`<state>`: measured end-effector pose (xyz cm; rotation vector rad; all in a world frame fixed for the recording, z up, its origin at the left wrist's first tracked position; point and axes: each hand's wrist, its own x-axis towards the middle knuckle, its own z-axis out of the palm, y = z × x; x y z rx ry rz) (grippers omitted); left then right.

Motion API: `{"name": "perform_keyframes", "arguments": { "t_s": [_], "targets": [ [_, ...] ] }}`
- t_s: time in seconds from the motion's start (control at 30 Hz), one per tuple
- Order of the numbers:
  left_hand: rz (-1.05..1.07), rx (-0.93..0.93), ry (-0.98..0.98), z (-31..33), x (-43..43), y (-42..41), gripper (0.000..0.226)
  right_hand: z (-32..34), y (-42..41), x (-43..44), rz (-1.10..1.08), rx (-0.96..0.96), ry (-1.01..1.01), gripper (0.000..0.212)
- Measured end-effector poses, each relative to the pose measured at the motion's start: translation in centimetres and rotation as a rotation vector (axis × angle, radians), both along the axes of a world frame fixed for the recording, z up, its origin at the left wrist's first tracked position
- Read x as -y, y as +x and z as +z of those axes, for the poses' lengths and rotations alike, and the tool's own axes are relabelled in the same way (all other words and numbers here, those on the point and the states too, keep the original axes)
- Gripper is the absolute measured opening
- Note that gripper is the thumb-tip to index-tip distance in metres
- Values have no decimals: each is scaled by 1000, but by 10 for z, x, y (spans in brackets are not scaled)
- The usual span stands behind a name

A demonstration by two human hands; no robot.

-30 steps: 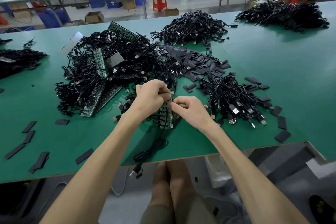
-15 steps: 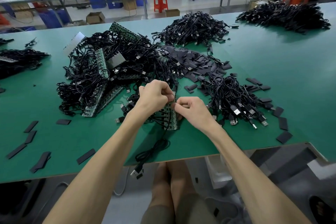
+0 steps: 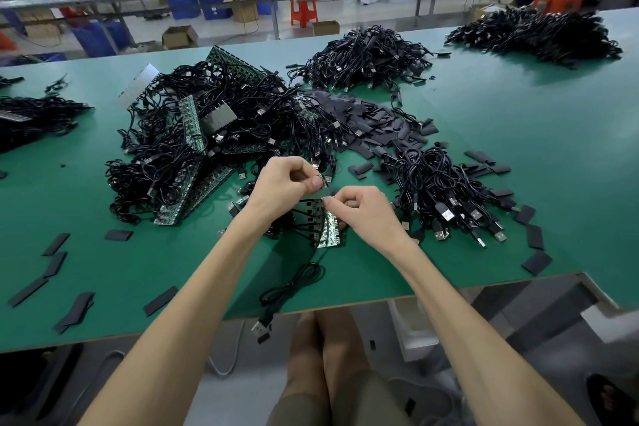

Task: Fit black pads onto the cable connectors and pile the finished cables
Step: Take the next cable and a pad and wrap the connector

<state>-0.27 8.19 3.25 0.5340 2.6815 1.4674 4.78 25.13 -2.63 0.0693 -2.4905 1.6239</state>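
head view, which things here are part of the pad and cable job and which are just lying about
Job: left hand pinching a connector; right hand holding the board strip; pads; cable pile; tangled heap.
Lying about: stool, box, blue bins, beyond the table.

Left hand (image 3: 287, 183) and right hand (image 3: 361, 213) meet, both pinching, forearms converging.

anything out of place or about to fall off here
One cable lies at the table's near edge with its plug dangling off it, so it may slip to the floor. Loose pads are also scattered at the left, apart from the main heap.
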Motion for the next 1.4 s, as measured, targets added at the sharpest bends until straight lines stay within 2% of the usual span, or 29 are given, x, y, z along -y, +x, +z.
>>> {"name": "perform_keyframes", "arguments": {
  "t_s": [0.1,0.27,0.37,0.47,0.57,0.7,0.8,0.83,0.87,0.93,1.0,1.07,1.13,1.23,1.4],
  "targets": [
    [31,-120,97,6,2,7,10,0,-1,2,-3,-11,-1,30],
    [151,-359,401,39,6,21,7,-2,-4,2,-36,-3,93,29],
    [126,-389,566,60,10,24,7,-3,-7,2,-54,17,191,35],
    [-17,-205,499,63,4,25,13,-1,-7,4,-54,40,196,37],
    [-55,6,458,42,-10,24,16,2,-5,4,-32,63,120,37],
    [-11,317,636,12,-28,25,8,3,-4,-1,49,69,42,9],
    [-93,478,720,0,-34,28,15,6,0,-2,94,55,-17,30],
    [-109,492,710,-3,-35,29,19,6,1,-2,95,90,-101,30],
    [-96,477,684,-7,-37,30,21,7,0,-2,77,123,-93,25],
    [-21,371,594,-16,-39,31,22,5,-4,-3,55,147,43,16],
    [37,218,500,-27,-38,33,21,3,-6,-3,64,146,188,21],
    [67,96,442,-34,-33,34,19,4,-6,-1,59,135,233,32],
    [81,12,362,-39,-24,32,17,5,-2,-2,43,65,173,41],
    [108,-54,225,-43,-5,25,12,5,0,-3,5,16,-25,27],
    [113,-14,260,-41,18,15,11,3,3,0,45,2,-19,13]
  ]
}}
